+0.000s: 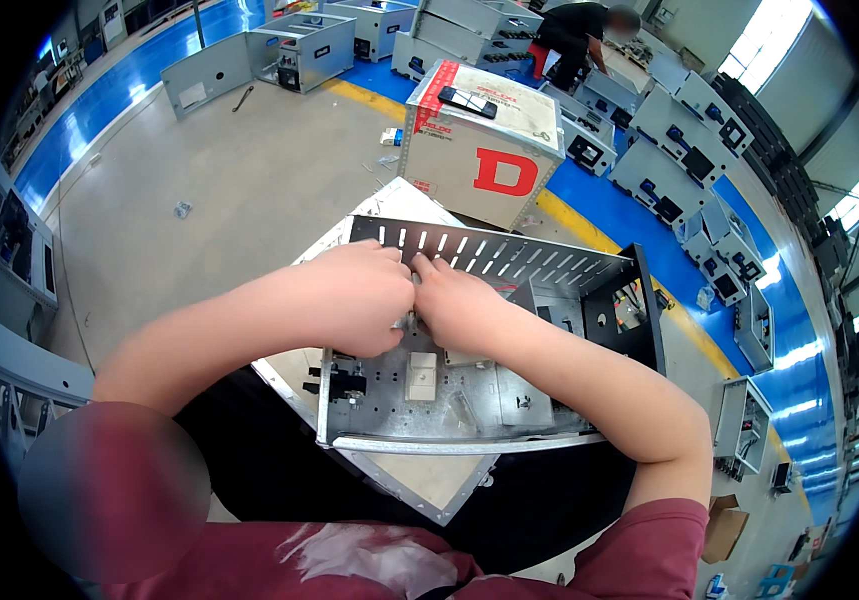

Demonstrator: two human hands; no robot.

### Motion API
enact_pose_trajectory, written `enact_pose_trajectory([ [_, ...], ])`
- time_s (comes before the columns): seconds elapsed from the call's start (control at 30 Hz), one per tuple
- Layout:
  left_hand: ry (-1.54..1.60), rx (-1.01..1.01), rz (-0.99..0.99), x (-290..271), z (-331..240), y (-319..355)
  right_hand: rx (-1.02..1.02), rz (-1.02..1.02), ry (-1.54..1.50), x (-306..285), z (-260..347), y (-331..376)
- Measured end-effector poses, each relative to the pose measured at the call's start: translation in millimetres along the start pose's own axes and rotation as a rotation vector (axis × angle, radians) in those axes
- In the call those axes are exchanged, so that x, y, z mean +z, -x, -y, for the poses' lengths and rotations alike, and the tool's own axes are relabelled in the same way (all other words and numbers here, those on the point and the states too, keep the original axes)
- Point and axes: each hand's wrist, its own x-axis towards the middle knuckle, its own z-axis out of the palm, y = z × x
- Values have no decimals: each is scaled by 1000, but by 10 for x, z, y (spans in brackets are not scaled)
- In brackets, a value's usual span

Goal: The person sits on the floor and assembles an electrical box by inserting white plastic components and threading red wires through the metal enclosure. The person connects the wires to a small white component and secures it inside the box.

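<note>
An open metal equipment case [469, 442] with a black slotted side wall [539, 258] lies before me. Both of my hands meet inside it, close to that wall. My left hand [364, 298] is closed, knuckles up, its fingertips out of sight. My right hand [459, 308] presses up against it, fingers bent and drawn together. Whatever they grip is hidden between them. Nearer to me, a white rectangular block [421, 376] sits on the perforated metal floor. A black part with a bolt [347, 383] is at the left end, and a clear plastic piece [461, 412] rests beside the block.
Under the case is a pale, metal-edged box [427, 478]. Beyond it stands a large box [484, 150] with a phone [467, 102] on top. Grey cabinets [664, 180] line the blue floor at right, where another person [574, 40] bends over. A cardboard box [724, 528] lies lower right.
</note>
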Motion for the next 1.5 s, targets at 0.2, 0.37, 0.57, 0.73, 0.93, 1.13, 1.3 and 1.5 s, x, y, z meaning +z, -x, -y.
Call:
enact_pose_trajectory([
  [0.2, -271, -83, 423, 418, -31, -549, 72, 34, -152, 103, -204, -80],
  [0.37, -276, -116, 508, 403, -55, -629, 66, 44, -108, 92, -186, -70],
  [0.57, -229, -144, 591, 473, 66, -751, 101, 143, -224, 12, -135, -79],
  [0.73, -234, -121, 590, 415, 41, -763, 106, 166, -228, -58, -149, -42],
  [0.93, -223, -114, 534, 437, 50, -719, 70, 142, -248, -23, -170, -56],
  [1.13, -221, -40, 452, 447, 79, -675, 53, 59, -237, -7, -172, -49],
  [1.3, -225, -15, 412, 451, 82, -649, 106, 114, -200, -97, -113, -107],
  [1.5, -261, -39, 415, 413, 40, -657, 64, 64, -149, -53, -161, -78],
])
